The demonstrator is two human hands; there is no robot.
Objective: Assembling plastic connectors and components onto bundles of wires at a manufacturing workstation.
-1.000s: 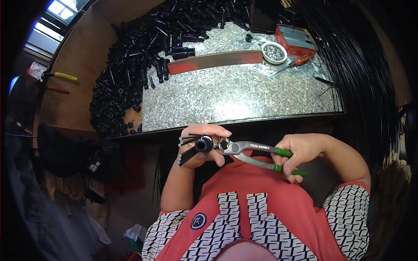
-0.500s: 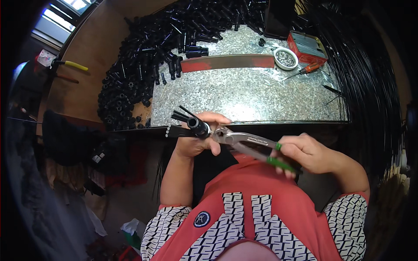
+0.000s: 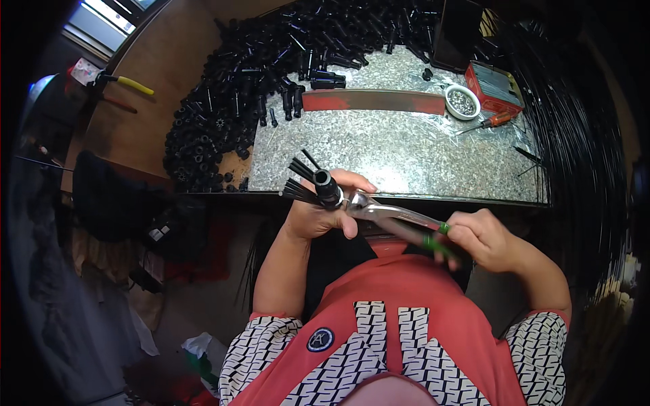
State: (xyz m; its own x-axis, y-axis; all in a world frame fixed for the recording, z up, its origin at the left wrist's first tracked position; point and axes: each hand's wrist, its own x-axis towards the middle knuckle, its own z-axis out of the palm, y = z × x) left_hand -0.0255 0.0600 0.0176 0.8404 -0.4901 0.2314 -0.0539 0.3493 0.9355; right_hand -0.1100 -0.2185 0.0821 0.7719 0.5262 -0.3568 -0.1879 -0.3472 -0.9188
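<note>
A black tubular fitting (image 3: 326,185) with several thin black rods (image 3: 301,191) beside it is held in my left hand (image 3: 313,218), just off the table's front edge. The rods fan out to the left, and my fingers behind the fitting are partly hidden. My right hand (image 3: 482,238) is wrapped round the green-gripped handles of metal pliers (image 3: 399,215). Their jaws meet the fitting's lower end, near a light-coloured ring; what exactly lies between them cannot be made out. The lower handle and my right fingertips are smeared by motion.
Speckled tabletop (image 3: 379,145) ahead carries a red-and-dark strip (image 3: 372,101), a white bowl of small metal pieces (image 3: 462,102), a red box (image 3: 493,88) and an orange-handled screwdriver (image 3: 497,120). Black fittings (image 3: 271,74) heap at the left and back; long black rods (image 3: 569,122) stand right.
The pliers' handles have drawn closer together, the lower one swinging up toward the upper. The whole scene has shifted slightly right in view. Both hands keep their holds.
</note>
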